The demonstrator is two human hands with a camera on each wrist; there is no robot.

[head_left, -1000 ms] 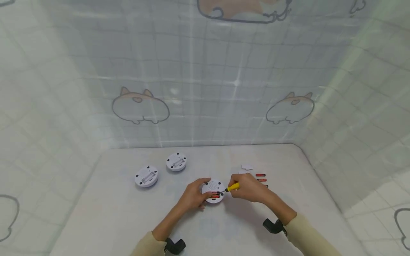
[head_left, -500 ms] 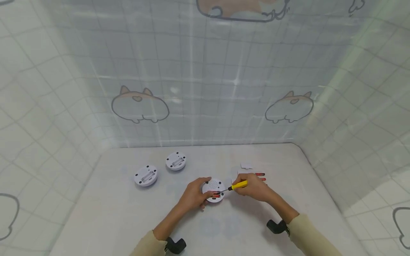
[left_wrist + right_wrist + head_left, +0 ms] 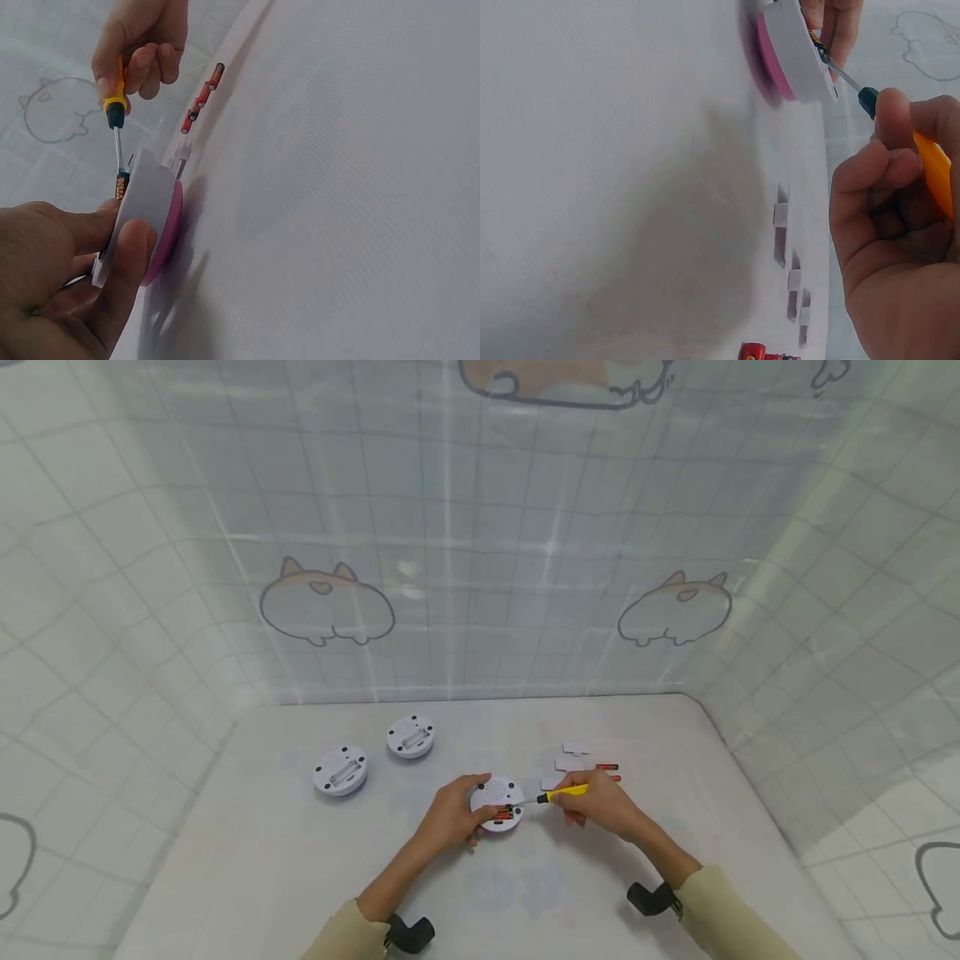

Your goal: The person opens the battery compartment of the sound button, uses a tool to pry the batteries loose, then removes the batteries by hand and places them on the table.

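Note:
My left hand [image 3: 450, 817] grips a round white device [image 3: 497, 791] by its left side, its thumb over the edge of the battery slot. In the left wrist view the device's other side is pink [image 3: 166, 236]. Red-and-black batteries [image 3: 503, 815] lie in the slot. My right hand [image 3: 606, 802] pinches a screwdriver [image 3: 567, 792] with a yellow handle and black collar. Its metal shaft [image 3: 845, 75] reaches to the end of a battery in the slot, as the right wrist view shows.
Two more white round devices [image 3: 341, 772] [image 3: 411, 737] lie at the left with bare battery slots up. Small white covers [image 3: 576, 747] lie right of centre, beside several loose red batteries [image 3: 202, 99]. A patterned wall [image 3: 480, 635] rises behind the white table [image 3: 300, 860].
My right hand has shifted a little to the right and the screwdriver lies flatter, its tip still at the slot. More of the white covers show. The left hand keeps its hold.

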